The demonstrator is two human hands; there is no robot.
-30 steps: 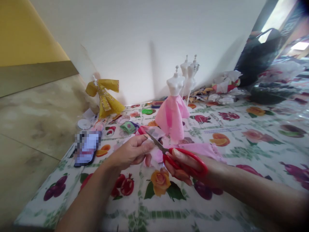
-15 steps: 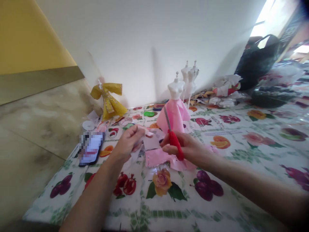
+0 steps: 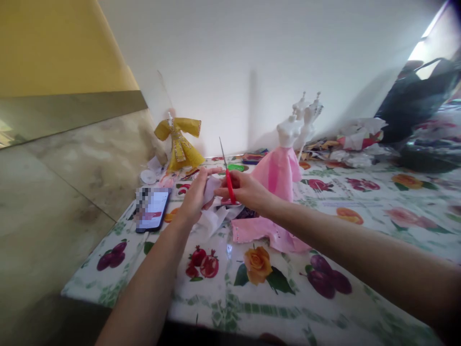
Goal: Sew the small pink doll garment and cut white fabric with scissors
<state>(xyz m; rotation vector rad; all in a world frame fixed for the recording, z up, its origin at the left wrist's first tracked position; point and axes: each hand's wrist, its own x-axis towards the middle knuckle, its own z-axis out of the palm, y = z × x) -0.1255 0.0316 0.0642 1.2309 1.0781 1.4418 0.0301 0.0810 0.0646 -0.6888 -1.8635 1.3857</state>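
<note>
Red-handled scissors (image 3: 229, 185) are held in my right hand (image 3: 245, 190), their blades pointing up and away. My left hand (image 3: 197, 194) is closed on a small pale piece of fabric or paper (image 3: 212, 188), close beside the scissors. White scraps (image 3: 218, 216) lie beneath both hands. A pink fabric piece (image 3: 254, 230) with dark marks near its edge lies flat on the table just in front of them. Behind my right hand stands a white mini dress form (image 3: 289, 130) in a pink skirt (image 3: 279, 170).
A phone (image 3: 154, 210) lies at the left. Behind it stands a doll form in a yellow dress (image 3: 179, 144). Bare white dress forms (image 3: 312, 113) stand near the wall. Scraps and plastic wrapping (image 3: 360, 137) are piled at the back right. A patterned cloth (image 3: 266, 307) covers the table.
My right hand has brought the scissors leftward, up against my left hand and its pale piece. The blades point more upright. The whole view has shifted, moving the scene rightward.
</note>
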